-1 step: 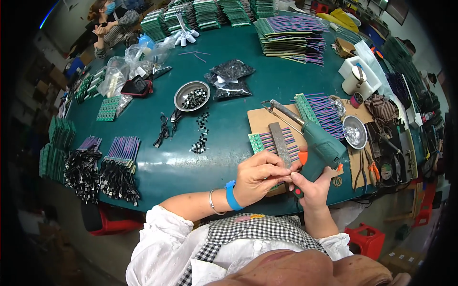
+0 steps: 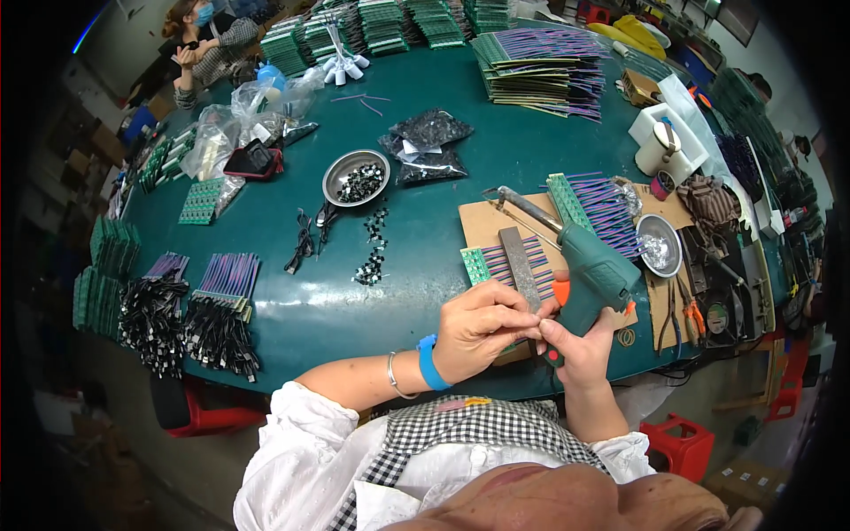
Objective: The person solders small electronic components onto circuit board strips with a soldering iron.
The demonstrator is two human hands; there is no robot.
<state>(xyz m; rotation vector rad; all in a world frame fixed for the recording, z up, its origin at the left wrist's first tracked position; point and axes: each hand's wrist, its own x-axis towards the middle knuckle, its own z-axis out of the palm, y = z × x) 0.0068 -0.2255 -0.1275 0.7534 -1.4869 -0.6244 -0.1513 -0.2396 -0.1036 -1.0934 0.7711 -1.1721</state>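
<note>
Just beyond the right hand (image 2: 574, 347), which grips a green glue gun (image 2: 595, 270), the left hand (image 2: 478, 326) pinches a small part, too small to identify.

A: Status on my arms?

B: Left forearm enters from lower left, angled right. Left hand (image 2: 481, 323) curled, knuckles up, fingers bent toward the right hand.

A: Right?

B: Right forearm rises near-vertical from the bottom. Right hand (image 2: 575, 341) closed, thumb and forefinger pinched at the left fingertips (image 2: 529, 326). I see both hands touching, near centre-right.
</note>
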